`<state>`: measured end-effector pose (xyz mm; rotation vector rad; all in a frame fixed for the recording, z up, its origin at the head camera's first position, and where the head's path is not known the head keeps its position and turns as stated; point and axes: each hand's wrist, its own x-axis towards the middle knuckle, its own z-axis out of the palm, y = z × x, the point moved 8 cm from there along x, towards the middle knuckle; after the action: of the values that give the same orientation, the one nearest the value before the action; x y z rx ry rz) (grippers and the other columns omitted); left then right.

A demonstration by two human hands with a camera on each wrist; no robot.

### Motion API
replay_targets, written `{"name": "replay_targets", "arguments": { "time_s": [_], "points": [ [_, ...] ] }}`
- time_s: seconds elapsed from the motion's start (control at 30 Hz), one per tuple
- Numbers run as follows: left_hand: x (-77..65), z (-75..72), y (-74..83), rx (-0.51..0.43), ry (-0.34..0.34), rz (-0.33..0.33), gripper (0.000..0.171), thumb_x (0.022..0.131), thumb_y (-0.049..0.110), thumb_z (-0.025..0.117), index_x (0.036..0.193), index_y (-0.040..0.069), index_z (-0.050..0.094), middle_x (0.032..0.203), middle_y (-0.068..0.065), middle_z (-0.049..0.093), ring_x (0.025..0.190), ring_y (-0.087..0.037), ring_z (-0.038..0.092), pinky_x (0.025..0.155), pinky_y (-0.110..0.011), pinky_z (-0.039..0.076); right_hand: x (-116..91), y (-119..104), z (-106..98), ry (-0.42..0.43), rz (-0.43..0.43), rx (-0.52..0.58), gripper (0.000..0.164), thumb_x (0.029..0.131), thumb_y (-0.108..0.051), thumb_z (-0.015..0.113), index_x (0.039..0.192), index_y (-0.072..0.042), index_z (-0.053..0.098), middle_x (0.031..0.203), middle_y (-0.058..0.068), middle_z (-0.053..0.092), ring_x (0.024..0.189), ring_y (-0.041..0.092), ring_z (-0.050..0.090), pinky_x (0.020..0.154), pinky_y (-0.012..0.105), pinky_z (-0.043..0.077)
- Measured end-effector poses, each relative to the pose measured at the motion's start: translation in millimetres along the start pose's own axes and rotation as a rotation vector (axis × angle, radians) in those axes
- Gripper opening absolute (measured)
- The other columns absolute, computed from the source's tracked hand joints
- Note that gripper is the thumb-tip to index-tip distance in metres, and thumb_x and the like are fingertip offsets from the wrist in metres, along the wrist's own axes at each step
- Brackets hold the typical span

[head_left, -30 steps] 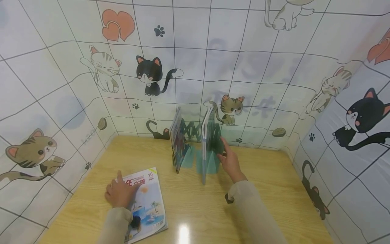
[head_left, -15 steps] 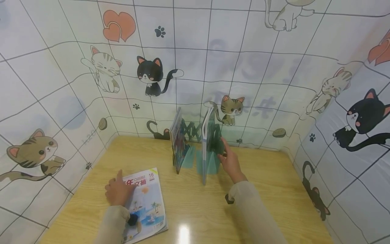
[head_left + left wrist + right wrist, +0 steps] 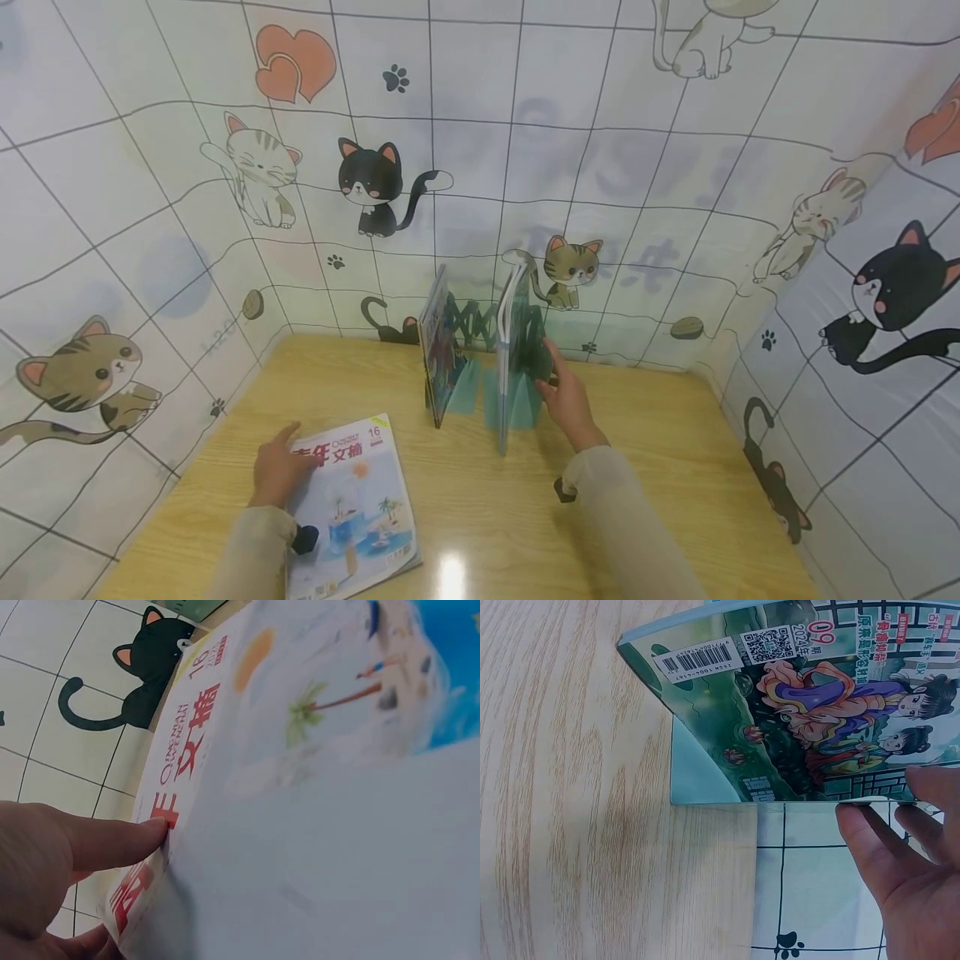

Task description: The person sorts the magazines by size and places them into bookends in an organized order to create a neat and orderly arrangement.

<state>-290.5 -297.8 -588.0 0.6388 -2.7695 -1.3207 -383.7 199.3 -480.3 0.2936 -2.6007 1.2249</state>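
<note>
A magazine (image 3: 356,500) with a beach scene and red lettering lies at the front left, another one showing beneath its lower right corner. My left hand (image 3: 279,468) pinches its upper left corner: in the left wrist view the thumb (image 3: 124,840) lies on the cover, fingers partly hidden below. At the back, a teal zigzag book rack (image 3: 467,387) holds upright magazines. My right hand (image 3: 572,404) grips the back edge of the right-hand magazine (image 3: 795,712), its green cover showing two robed figures. Part of that grip is cut off in the right wrist view.
A second magazine (image 3: 437,358) stands at the rack's left side. Beneath everything is a wood-grain table (image 3: 465,483), with a bright light reflection near its front. White cloth walls (image 3: 480,167) with cat prints enclose its back and sides.
My left hand has shifted a little left to the corner of the lying magazine, which has slid slightly right. My right hand and the rack stay put.
</note>
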Motion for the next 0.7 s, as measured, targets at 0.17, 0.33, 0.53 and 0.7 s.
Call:
{"name": "replay_targets", "arguments": {
  "time_s": [0.17, 0.33, 0.53, 0.7],
  "points": [
    [5.5, 0.1, -8.7, -0.114, -0.085, -0.056, 0.077, 0.084, 0.003, 0.070, 0.151, 0.008, 0.033, 0.153, -0.029, 0.022, 0.136, -0.054, 0.019, 0.106, -0.067, 0.019, 0, 1, 1, 0.000, -0.001, 0.006, 0.082, 0.091, -0.001, 0.066, 0.154, -0.031, 0.024, 0.146, 0.024, 0.041, 0.105, 0.042, 0.063, 0.074, 0.044, 0.057],
    [2.0, -0.5, -11.7, -0.167, -0.141, -0.090, 0.069, 0.087, 0.008, 0.070, 0.148, 0.009, 0.039, 0.153, -0.028, 0.023, 0.133, -0.052, 0.025, 0.105, -0.066, 0.023, -1, 2, 2, -0.008, 0.001, 0.006, 0.082, 0.091, -0.001, 0.065, 0.154, -0.031, 0.024, 0.146, 0.023, 0.042, 0.104, 0.042, 0.063, 0.073, 0.043, 0.057],
    [-7.0, -2.7, -5.8, -0.235, -0.205, -0.123, 0.054, 0.090, 0.009, 0.065, 0.142, 0.009, 0.049, 0.149, -0.028, 0.027, 0.126, -0.047, 0.036, 0.104, -0.061, 0.030, -2, 0, 1, -0.011, 0.013, 0.021, 0.080, 0.091, -0.001, 0.065, 0.154, -0.030, 0.024, 0.145, 0.025, 0.042, 0.105, 0.042, 0.063, 0.074, 0.043, 0.057],
    [-7.9, -5.5, 2.2, -0.158, -0.227, -0.068, 0.048, 0.092, 0.013, 0.064, 0.138, 0.006, 0.053, 0.147, -0.028, 0.033, 0.128, -0.049, 0.034, 0.105, -0.063, 0.027, -2, -1, 0, 0.000, 0.010, 0.022, 0.081, 0.091, -0.001, 0.065, 0.154, -0.033, 0.025, 0.143, 0.027, 0.043, 0.105, 0.042, 0.063, 0.073, 0.043, 0.057]
  ]
}}
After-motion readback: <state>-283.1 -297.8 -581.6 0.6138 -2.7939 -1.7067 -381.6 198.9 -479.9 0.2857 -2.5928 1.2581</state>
